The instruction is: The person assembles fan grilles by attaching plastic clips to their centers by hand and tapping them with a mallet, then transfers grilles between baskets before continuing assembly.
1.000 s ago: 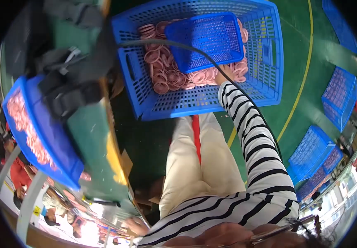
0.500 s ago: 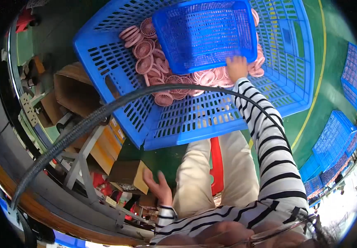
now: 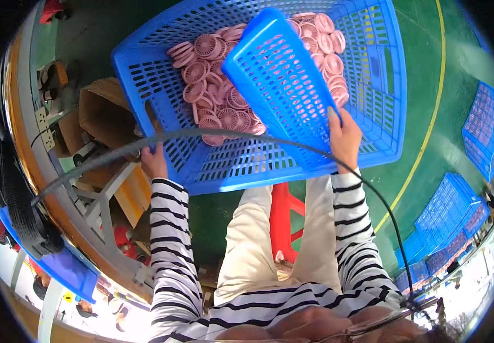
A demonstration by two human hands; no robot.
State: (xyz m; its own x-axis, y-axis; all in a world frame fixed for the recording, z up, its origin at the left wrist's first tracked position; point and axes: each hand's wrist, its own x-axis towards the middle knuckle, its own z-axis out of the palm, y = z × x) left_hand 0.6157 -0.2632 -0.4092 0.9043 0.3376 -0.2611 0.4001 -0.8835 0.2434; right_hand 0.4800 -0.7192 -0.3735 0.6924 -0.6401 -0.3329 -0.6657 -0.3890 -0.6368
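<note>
A large blue slatted plastic crate (image 3: 394,91) lies before my knees, holding many round pink slotted covers (image 3: 228,119) that look like small fan grilles. Over them a smaller blue basket (image 3: 292,80) is tipped on its side, its perforated face toward me. My right hand (image 3: 345,140) grips this basket by its near right edge, thumb on the rim. At the crate's near left edge, my left hand (image 3: 155,162) has its fingers closed over the rim, close to the handle opening.
A black cable (image 3: 212,134) arcs across the view in front of the crate. Open cardboard boxes (image 3: 105,111) stand at left beside a workbench (image 3: 24,123). A red stool (image 3: 281,223) shows between my legs. Stacked blue crates (image 3: 450,203) sit at right on the green floor.
The small basket has turned from lying open-side up to tipped on its side. My left hand has risen from beside my leg to the crate's rim. The large crate has shifted slightly.
</note>
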